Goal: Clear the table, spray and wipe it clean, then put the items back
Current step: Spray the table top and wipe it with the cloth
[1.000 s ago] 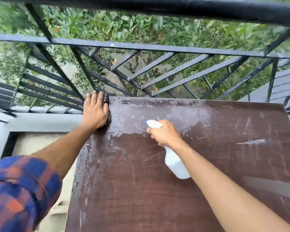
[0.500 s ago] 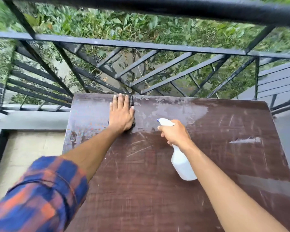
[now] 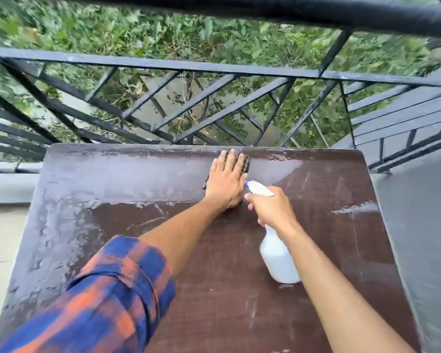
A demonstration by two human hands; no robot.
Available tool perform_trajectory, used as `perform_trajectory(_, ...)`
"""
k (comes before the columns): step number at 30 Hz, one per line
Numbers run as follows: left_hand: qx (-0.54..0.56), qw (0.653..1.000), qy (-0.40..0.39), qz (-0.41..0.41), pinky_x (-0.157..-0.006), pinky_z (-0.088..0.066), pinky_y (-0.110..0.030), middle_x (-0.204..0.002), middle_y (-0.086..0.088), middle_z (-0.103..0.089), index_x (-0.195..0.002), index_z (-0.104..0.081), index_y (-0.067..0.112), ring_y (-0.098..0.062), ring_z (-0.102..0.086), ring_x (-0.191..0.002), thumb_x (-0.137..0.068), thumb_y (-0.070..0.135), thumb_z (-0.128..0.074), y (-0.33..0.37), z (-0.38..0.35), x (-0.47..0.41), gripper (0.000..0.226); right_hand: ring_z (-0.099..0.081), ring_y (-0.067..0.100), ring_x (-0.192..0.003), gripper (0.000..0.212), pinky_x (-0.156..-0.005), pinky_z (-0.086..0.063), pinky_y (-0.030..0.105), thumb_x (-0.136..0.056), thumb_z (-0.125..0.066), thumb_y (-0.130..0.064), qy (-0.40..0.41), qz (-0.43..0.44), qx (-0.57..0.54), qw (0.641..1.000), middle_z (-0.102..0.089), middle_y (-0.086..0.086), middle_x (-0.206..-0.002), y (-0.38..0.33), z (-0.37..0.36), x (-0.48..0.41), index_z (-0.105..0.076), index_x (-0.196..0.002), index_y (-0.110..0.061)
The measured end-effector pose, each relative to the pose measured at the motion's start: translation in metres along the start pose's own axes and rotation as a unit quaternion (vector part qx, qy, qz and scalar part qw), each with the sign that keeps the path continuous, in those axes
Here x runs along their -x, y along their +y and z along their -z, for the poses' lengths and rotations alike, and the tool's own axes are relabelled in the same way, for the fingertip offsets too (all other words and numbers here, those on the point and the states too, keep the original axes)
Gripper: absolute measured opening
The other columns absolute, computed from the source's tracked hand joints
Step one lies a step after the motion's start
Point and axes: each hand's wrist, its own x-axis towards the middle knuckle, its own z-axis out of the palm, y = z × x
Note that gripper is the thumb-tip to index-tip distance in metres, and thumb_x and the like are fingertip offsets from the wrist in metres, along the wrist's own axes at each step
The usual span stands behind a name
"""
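Observation:
A dark brown table [image 3: 214, 289] fills the lower view, its far and left parts streaked wet. My left hand [image 3: 225, 180] lies flat with straight fingers on a dark cloth [image 3: 245, 163] near the middle of the far edge; only the cloth's right edge and a small bit on the left show. My right hand [image 3: 271, 207] grips the neck of a white spray bottle [image 3: 278, 258], held just above the table with its nozzle pointing toward my left hand.
A black metal railing [image 3: 214, 70] runs right behind the table's far edge, with green foliage beyond it. A pale floor [image 3: 0, 238] lies to the left and a grey floor [image 3: 418, 225] to the right.
My left hand has slid the cloth rightward along the far edge, from the far left corner to the middle. The right hand keeps holding the bottle in about the same place.

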Motion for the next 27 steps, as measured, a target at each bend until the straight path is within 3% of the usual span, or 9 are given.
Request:
perform_trajectory(7,-0.012,0.998,-0.013,-0.058,-0.124,-0.007,-0.043,-0.166,-0.01,-0.015,-0.159,-0.017,0.019,-0.03,-0.007,-0.153,-0.106,0.042,-0.025,0.0,0.006,-0.022,0.059,-0.05,0.019,-0.038,0.015,-0.051,-0.044,0.029,-0.085,-0.07,-0.027,0.011,-0.021,-0.045,0.999,-0.08,0.011,-0.082,0.024,0.016,-0.007,-0.075,-0.082,-0.012)
perform_trajectory(13,0.014,1.0,0.002,-0.011,-0.123,-0.005,-0.046,-0.168,-0.006,-0.011,-0.16,-0.015,0.021,-0.026,-0.006,-0.154,-0.106,0.041,-0.026,-0.034,0.018,-0.017,0.059,-0.049,0.018,-0.035,0.015,-0.05,-0.043,0.028,-0.084,-0.07,-0.026,-0.009,0.0,-0.042,0.999,-0.074,0.001,-0.068,-0.008,-0.031,-0.001,-0.072,-0.073,-0.015)
perform_trajectory(20,0.067,0.979,0.088,0.169,-0.122,-0.014,-0.051,-0.163,-0.011,-0.026,-0.155,-0.03,0.017,-0.032,-0.018,-0.151,-0.102,0.041,-0.03,-0.2,0.053,0.031,0.058,-0.047,0.019,-0.04,0.016,-0.051,-0.042,0.029,-0.087,-0.071,-0.024,-0.072,0.047,-0.029,0.996,-0.069,0.002,-0.068,-0.06,-0.099,0.02,-0.067,-0.072,-0.021)
perform_trajectory(23,0.058,0.963,0.118,0.237,-0.122,-0.016,-0.053,-0.162,-0.015,-0.027,-0.155,-0.03,0.013,-0.036,-0.022,-0.15,-0.101,0.042,-0.025,-0.288,0.069,0.079,0.062,-0.047,0.018,-0.036,0.012,-0.054,-0.044,0.032,-0.081,-0.07,-0.028,-0.096,0.066,-0.024,0.993,-0.069,0.001,-0.066,-0.077,-0.129,0.031,-0.074,-0.082,-0.017)
perform_trajectory(25,0.053,0.954,0.139,0.259,-0.121,-0.019,-0.054,-0.158,-0.022,-0.031,-0.153,-0.033,0.005,-0.041,-0.027,-0.147,-0.097,0.043,-0.02,-0.334,0.075,0.112,0.07,-0.046,0.018,-0.034,0.023,-0.055,-0.043,0.034,-0.078,-0.069,-0.029,-0.106,0.071,-0.026,0.991,-0.069,0.0,-0.065,-0.084,-0.144,0.037,-0.076,-0.09,-0.011)
perform_trajectory(27,0.071,0.945,0.14,0.286,-0.123,-0.017,-0.049,-0.159,-0.024,-0.028,-0.154,-0.032,0.005,-0.042,-0.025,-0.147,-0.095,0.043,-0.023,-0.358,0.077,0.14,0.07,-0.046,0.017,-0.033,0.018,-0.055,-0.043,0.033,-0.082,-0.07,-0.026,-0.118,0.079,-0.02,0.99,-0.069,0.001,-0.066,-0.09,-0.155,0.042,-0.073,-0.086,-0.009)
